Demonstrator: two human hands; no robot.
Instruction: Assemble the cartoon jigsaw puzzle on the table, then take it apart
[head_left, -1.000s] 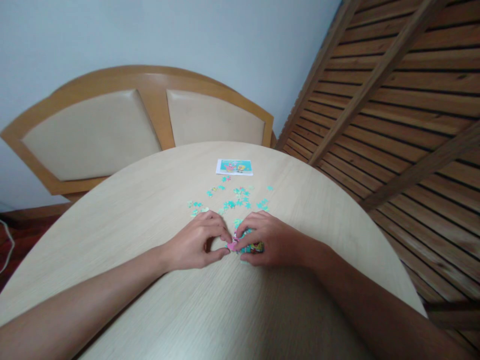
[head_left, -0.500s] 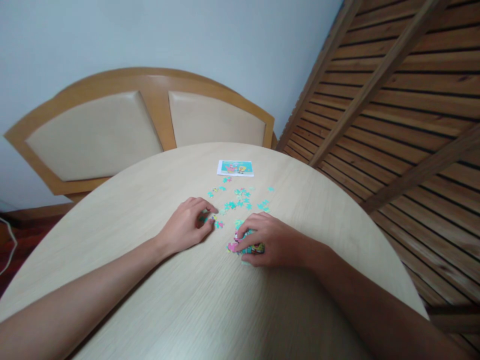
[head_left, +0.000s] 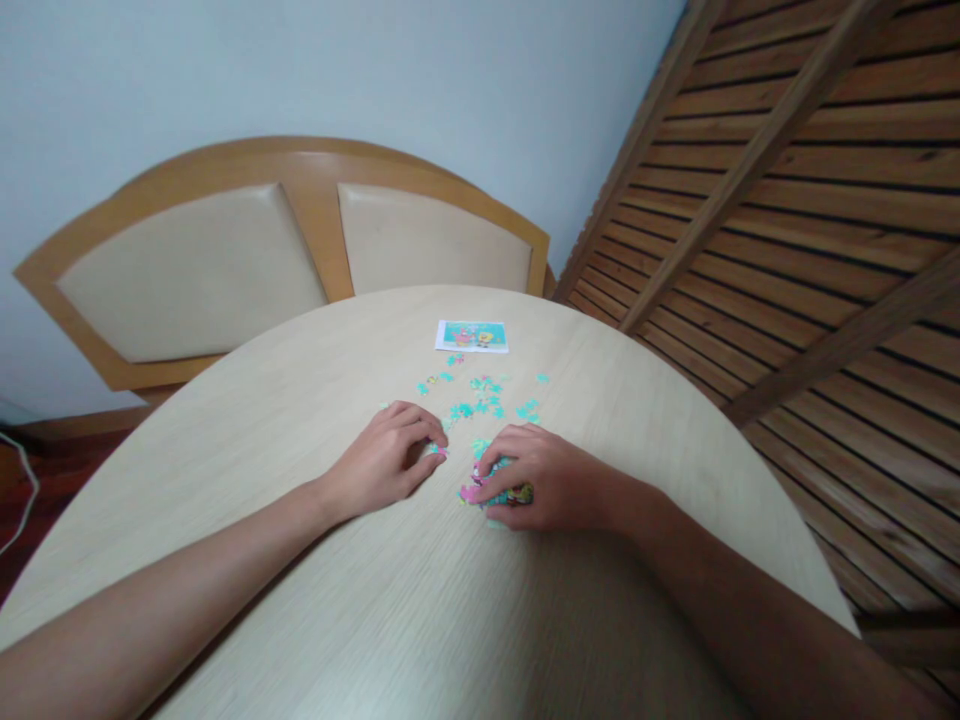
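Observation:
My left hand (head_left: 397, 450) is at the left of the loose puzzle pieces. Its thumb and forefinger are closed around a small pink and teal puzzle piece (head_left: 441, 452), partly hidden by the fingertips. My right hand (head_left: 544, 480) curves over a cluster of joined puzzle pieces (head_left: 517, 494) in pink, teal and yellow. Its forefinger presses near the pink part at the left and its thumb lies along the near edge. Much of the cluster is hidden under the palm. Just beyond the right fingers lie light green puzzle pieces (head_left: 479, 448).
Several teal loose pieces (head_left: 465, 410) are scattered on the round wooden table (head_left: 330, 610). Behind them lies a picture card (head_left: 474, 337) with cartoon figures. A padded chair back (head_left: 187, 275) stands at the far side, and a slatted wooden panel (head_left: 810, 200) at the right.
My left hand has moved slightly right, and its thumb and forefinger have closed in on the pink and teal puzzle piece. My right hand stays on the joined pieces.

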